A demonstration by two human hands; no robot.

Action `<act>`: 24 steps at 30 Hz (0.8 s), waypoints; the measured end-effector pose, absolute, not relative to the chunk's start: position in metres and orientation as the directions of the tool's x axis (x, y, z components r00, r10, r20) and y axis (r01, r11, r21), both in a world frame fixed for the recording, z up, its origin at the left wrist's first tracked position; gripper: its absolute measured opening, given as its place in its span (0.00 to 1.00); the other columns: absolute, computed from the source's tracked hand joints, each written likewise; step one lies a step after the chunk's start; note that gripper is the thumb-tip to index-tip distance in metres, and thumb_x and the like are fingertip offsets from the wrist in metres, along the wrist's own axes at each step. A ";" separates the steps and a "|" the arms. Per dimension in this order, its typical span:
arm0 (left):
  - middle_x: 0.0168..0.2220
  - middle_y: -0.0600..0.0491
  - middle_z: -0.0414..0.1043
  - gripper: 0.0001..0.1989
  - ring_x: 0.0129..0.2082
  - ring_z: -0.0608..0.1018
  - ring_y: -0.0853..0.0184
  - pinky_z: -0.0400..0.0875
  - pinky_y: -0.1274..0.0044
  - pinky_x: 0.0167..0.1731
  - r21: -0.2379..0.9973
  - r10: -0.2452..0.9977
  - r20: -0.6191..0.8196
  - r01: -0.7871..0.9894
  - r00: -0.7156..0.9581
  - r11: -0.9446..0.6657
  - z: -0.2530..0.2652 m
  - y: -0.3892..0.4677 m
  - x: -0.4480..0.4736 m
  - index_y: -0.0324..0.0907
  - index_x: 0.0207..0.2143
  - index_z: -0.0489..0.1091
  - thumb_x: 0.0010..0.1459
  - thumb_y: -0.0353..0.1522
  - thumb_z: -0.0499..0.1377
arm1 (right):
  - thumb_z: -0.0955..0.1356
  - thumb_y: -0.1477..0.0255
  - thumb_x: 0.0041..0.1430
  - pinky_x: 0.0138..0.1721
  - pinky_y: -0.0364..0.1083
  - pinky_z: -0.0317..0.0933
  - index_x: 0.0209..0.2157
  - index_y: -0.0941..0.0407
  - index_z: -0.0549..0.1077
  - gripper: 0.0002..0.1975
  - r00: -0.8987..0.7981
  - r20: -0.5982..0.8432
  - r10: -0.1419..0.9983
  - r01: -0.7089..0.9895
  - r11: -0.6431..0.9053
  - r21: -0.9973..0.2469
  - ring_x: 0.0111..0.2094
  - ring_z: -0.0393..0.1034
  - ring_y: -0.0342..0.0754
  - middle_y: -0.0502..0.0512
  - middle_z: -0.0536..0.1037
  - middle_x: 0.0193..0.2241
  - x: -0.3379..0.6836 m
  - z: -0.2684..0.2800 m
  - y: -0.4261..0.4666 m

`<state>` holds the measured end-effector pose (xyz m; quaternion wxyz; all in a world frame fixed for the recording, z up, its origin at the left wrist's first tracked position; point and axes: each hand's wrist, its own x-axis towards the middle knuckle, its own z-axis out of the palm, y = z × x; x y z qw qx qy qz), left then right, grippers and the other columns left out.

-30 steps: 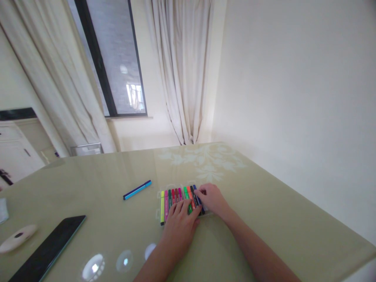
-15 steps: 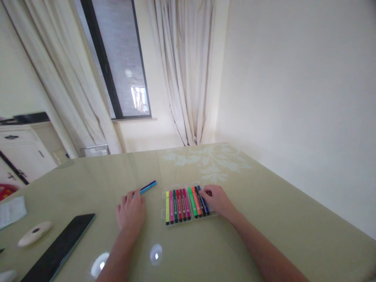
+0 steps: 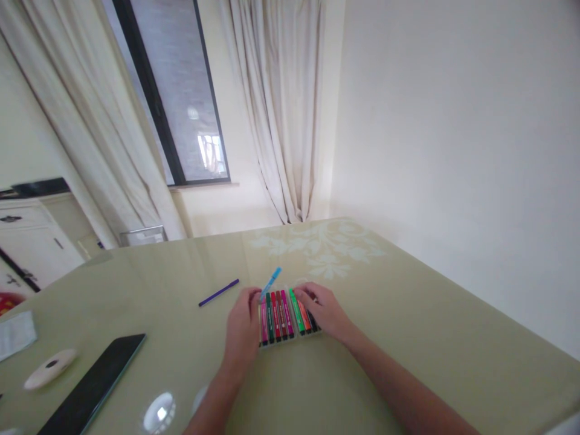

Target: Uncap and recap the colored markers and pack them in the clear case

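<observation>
A light blue marker (image 3: 272,281) sticks up at a slant from the fingers of my left hand (image 3: 243,326), which is closed on its lower part. This hand is at the left side of a clear plastic case (image 3: 281,343), covering part of it. Inside the case lies a row of markers, among them a pink marker (image 3: 263,323), a dark green marker (image 3: 270,317) and a bright green marker (image 3: 297,312). My right hand (image 3: 325,308) rests over the case's right end, thumb and fingers slightly apart near the marker tops, hiding the dark markers there. I see nothing held in it.
A purple marker (image 3: 219,293) lies on the table (image 3: 290,393), left of the case. Farther left are a black tablet (image 3: 93,386), a pale oval object (image 3: 51,368) and a folded white cloth or paper (image 3: 17,335). A wall (image 3: 453,151) borders the table's right side.
My left hand has picked up the light blue marker and moved right to the case; the purple marker stays behind. My right hand has shifted slightly left over the markers.
</observation>
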<state>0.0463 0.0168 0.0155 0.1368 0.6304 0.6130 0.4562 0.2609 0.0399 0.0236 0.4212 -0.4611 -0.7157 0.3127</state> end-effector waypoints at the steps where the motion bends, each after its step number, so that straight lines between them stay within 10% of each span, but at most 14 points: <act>1: 0.41 0.49 0.80 0.15 0.40 0.81 0.60 0.74 0.69 0.42 0.757 0.905 0.417 0.581 -0.079 -0.298 0.016 0.011 0.061 0.44 0.43 0.72 0.70 0.39 0.47 | 0.64 0.57 0.68 0.38 0.45 0.62 0.34 0.55 0.76 0.17 -0.228 0.290 0.930 0.304 0.351 -0.886 0.34 0.70 0.47 0.52 0.77 0.31 0.257 0.024 0.038; 6: 0.49 0.45 0.78 0.16 0.47 0.80 0.60 0.76 0.67 0.47 0.765 0.902 0.420 0.496 0.101 -0.411 0.003 -0.007 0.101 0.43 0.52 0.71 0.71 0.36 0.47 | 0.69 0.51 0.60 0.28 0.42 0.59 0.33 0.56 0.76 0.20 -0.200 0.140 0.970 -0.026 0.138 -0.990 0.26 0.66 0.43 0.49 0.73 0.25 0.253 0.023 0.041; 9: 0.54 0.46 0.77 0.18 0.53 0.78 0.59 0.73 0.63 0.53 0.568 0.849 0.444 0.643 0.286 -0.514 -0.008 -0.009 0.100 0.45 0.57 0.70 0.71 0.32 0.47 | 0.70 0.53 0.58 0.26 0.41 0.59 0.35 0.57 0.77 0.20 -0.100 0.113 0.989 -0.076 0.105 -0.992 0.25 0.66 0.43 0.50 0.75 0.25 0.270 0.022 0.055; 14: 0.63 0.48 0.70 0.24 0.61 0.72 0.56 0.67 0.59 0.61 0.207 0.782 0.385 0.780 0.490 -0.590 -0.012 -0.015 0.101 0.47 0.65 0.64 0.67 0.34 0.56 | 0.71 0.58 0.56 0.23 0.41 0.60 0.28 0.58 0.77 0.15 -0.048 0.093 0.995 0.261 0.102 -0.960 0.21 0.68 0.44 0.48 0.72 0.18 0.308 0.014 0.075; 24: 0.60 0.48 0.70 0.28 0.59 0.71 0.53 0.68 0.56 0.58 0.072 0.796 0.357 0.836 0.488 -0.545 -0.014 -0.017 0.105 0.56 0.66 0.63 0.66 0.27 0.54 | 0.71 0.71 0.58 0.35 0.44 0.63 0.40 0.56 0.80 0.08 -0.055 0.165 0.985 0.735 0.152 -0.660 0.30 0.75 0.48 0.53 0.82 0.27 0.283 0.013 0.055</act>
